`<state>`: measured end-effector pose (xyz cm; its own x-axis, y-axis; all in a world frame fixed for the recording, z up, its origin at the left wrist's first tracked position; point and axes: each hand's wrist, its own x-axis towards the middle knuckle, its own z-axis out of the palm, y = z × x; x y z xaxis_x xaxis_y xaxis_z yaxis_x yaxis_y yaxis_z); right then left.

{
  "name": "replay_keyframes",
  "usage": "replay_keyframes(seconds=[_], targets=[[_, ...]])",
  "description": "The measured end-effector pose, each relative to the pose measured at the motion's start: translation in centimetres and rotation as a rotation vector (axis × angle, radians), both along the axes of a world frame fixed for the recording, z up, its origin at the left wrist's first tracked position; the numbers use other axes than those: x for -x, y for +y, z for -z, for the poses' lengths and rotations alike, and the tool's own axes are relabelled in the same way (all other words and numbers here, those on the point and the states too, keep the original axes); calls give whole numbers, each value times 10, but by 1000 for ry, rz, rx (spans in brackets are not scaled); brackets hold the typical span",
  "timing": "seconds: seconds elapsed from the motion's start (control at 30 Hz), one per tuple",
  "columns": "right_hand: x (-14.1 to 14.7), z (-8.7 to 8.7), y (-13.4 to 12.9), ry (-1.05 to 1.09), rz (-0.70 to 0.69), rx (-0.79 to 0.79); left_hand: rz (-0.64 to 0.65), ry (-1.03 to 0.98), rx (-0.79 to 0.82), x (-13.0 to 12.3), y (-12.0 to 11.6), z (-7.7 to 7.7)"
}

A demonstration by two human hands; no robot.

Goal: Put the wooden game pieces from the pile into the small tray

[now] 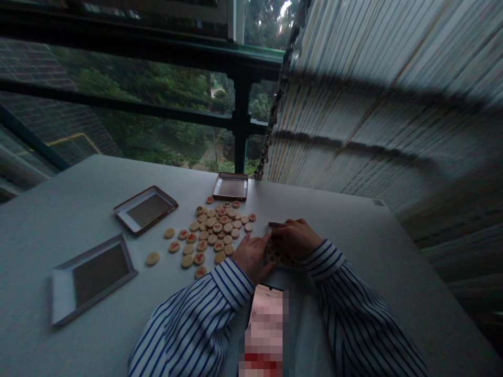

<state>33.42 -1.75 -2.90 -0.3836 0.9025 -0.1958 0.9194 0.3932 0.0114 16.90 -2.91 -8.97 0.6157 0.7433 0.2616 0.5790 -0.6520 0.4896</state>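
Observation:
My left hand (252,255) rests against the left side of a shallow tray (271,225) that holds round wooden discs (286,258). Over the tray's upper part lies my right hand (297,238), its fingers bent down and mostly hidden, so what they hold cannot be made out. The fingers of the left hand are partly hidden against the tray edge. Left of the hands, several loose wooden discs (217,228) are spread on the white table, some with red or black characters facing up, others plain.
Three open shallow boxes or lids stand around the discs: one (231,187) at the back, one (146,209) at left, a larger one (94,277) nearer. A phone (267,319) lies below my hands on the table (353,314). Windows and a pleated blind are beyond.

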Motion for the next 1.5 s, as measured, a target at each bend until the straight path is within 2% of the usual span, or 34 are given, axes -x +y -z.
replay_keyframes(seconds=[0.8, 1.0, 1.3, 1.4, 1.5], targets=[[-1, -2, -1, 34, 4, -3, 3, 8, -29, 1, 0, 1], [-3, -6, -1, 35, 15, -41, -1, -56, -47, 2, -1, -1], [-2, -13, -4, 81, 28, -153, -12, -203, -116, 14, 4, -22], [-2, -17, -4, 84, 35, -174, -3, -199, -129, 27, 16, -31], [-2, -23, -2, 89, 35, -191, -58, -176, -99, 44, 38, -42]])
